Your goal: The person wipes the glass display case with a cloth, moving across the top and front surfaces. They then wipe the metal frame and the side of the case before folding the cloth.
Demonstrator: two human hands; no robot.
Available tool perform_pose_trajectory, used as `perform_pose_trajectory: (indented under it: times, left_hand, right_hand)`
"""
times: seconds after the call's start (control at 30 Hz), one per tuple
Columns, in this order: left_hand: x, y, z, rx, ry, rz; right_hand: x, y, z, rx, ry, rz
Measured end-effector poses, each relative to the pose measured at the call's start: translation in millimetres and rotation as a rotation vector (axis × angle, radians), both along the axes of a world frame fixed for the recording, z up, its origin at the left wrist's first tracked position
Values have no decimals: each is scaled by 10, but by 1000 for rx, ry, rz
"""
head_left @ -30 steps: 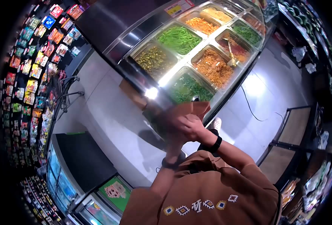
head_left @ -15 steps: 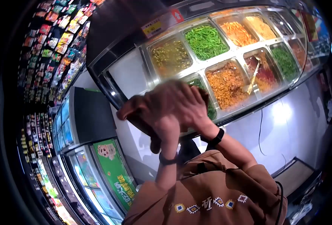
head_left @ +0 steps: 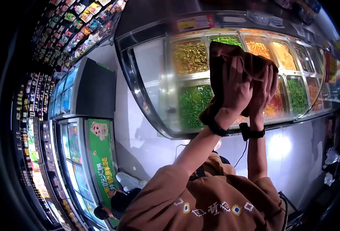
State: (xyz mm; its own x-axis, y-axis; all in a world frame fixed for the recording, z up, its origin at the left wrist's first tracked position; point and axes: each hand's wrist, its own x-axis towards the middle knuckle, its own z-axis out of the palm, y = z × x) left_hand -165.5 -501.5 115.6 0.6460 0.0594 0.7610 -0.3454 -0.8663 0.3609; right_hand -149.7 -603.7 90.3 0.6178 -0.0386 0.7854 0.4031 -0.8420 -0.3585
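A crumpled brown cloth [head_left: 224,57] is held against the clear glass front of a food display case [head_left: 143,96]. On its near side my left hand [head_left: 237,86] keeps hold of it, fingers long and pointing up. Close to the right, my right hand [head_left: 265,86] grips the same cloth, its fingers laid along the folds. Behind the glass are trays of green shreds [head_left: 196,104], olive-brown pieces [head_left: 190,57] and orange strips [head_left: 257,48]. The cloth hides part of the middle trays.
A green-panelled freezer [head_left: 99,154] stands at the left, with a dark-sided cabinet [head_left: 95,90] beyond it. Packed shelves [head_left: 74,34] rise at the far left. Another person [head_left: 125,202] is low by the freezer. A black cable [head_left: 241,156] lies on the floor.
Both hands and the cloth have moved right and up across the glass, uncovering the green tray at lower left. The view has shifted, and another person now shows at lower left.
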Motion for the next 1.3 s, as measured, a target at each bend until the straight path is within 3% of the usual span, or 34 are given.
perform_pose_trajectory:
  times: [0.23, 0.3, 0.4, 0.53, 0.63, 0.7, 0.83, 1.0, 1.17, 1.3]
  left_hand:
    - [-274, 287, -44, -126, 53, -96]
    - [-406, 491, -160, -87, 25, -14]
    - [-625, 904, -226, -69, 98, 88]
    - [-882, 1448, -364, -95, 363, 219]
    - [-1064, 1798, -286, -66, 234, 254]
    - [-1117, 1907, -280, -97, 209, 195]
    - [-1079, 1889, -331, -88, 169, 203]
    - [-858, 1773, -208, 59, 119, 413]
    - [-356, 1557, 177, 26, 107, 370]
    - [-120, 1153, 276, 75, 167, 413]
  right_hand:
    - [-159, 284, -228, 67, 54, 25]
    - [-242, 472, -308, -74, 126, -57]
    - [-344, 827, -175, -21, 125, 158]
    - [-532, 1422, 41, -228, 181, 243]
    - [-570, 1727, 1, -398, 91, 348]
    - [-592, 1807, 75, -333, 122, 445]
    - [-520, 1773, 278, -328, 194, 534]
    - [-223, 1719, 465, -285, 90, 554]
    - [154, 1445, 784, -190, 85, 590]
    - [485, 1046, 747, -193, 46, 708]
